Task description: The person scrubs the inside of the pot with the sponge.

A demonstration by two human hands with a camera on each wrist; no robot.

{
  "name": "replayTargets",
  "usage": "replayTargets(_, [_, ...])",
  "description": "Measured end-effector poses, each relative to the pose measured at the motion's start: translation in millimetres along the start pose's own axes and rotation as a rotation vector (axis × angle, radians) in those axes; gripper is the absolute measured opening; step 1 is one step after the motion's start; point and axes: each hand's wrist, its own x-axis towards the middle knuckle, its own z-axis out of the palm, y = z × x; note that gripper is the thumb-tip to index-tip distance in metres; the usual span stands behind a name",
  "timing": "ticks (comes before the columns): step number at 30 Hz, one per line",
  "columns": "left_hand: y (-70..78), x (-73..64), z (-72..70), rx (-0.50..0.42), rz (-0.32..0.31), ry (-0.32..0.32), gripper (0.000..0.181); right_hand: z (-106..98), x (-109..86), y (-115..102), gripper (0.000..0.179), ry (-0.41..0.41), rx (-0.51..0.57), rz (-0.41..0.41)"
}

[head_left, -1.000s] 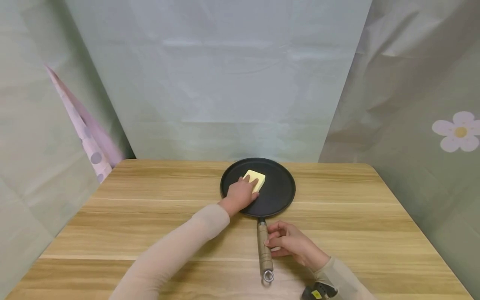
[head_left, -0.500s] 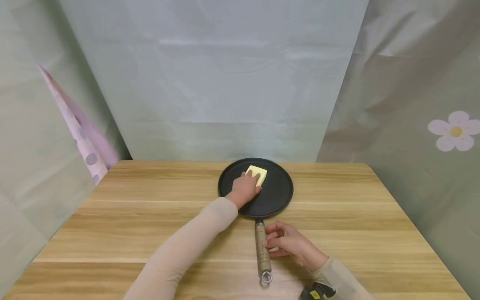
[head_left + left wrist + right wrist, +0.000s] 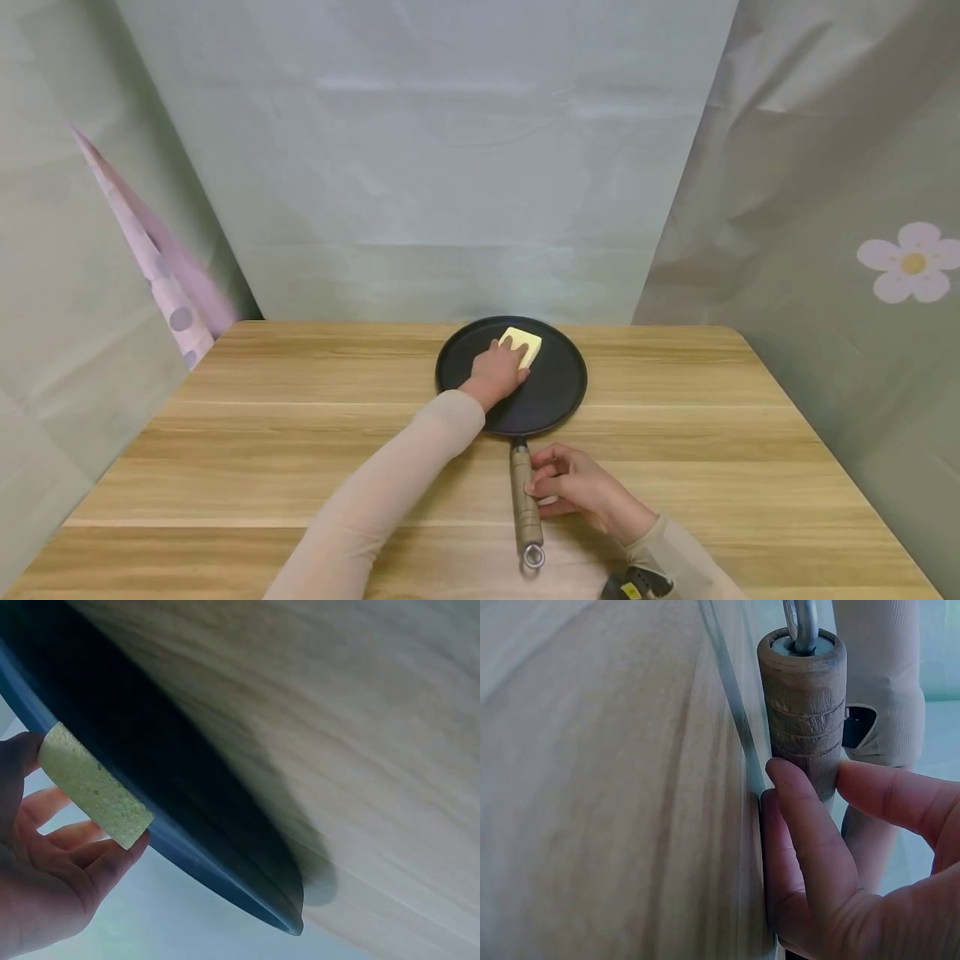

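Note:
A round black flat pan (image 3: pixel 551 387) with a wooden handle (image 3: pixel 527 508) lies on the table, its handle pointing toward me. My left hand (image 3: pixel 498 372) grips a pale yellow sponge (image 3: pixel 527 340) against the pan's cooking surface, right of the pan's left rim. In the left wrist view, thumb and fingers hold the sponge (image 3: pixel 94 787) by its sides. My right hand (image 3: pixel 588 487) pinches the handle from the right, near its middle. Thumb and fingertips touch the wooden grip (image 3: pixel 806 712) on both sides in the right wrist view.
The wooden table (image 3: pixel 300 467) extends to both sides of the pan. A metal hanging ring (image 3: pixel 533 556) ends the handle. Pale curtains surround the table; the right one bears a flower print (image 3: pixel 912 263). A black wrist device (image 3: pixel 636 583) sits at my right sleeve.
My left hand has slid the sponge away from me and to the right across the pan. The right hand keeps its grip on the handle, which stays in place.

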Motion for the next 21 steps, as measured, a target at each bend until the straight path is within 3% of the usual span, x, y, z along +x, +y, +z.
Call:
replayTargets(13, [3.8,1.7,4.4,0.018,0.116,0.01,0.052,0.9,-0.7,-1.3,0.041,-0.006,0.006,-0.004])
replayTargets(21, [3.4,-0.2,4.8,0.012,0.208,-0.016,0.052,0.9,-1.0,-1.2,0.042,-0.003,0.003,-0.007])
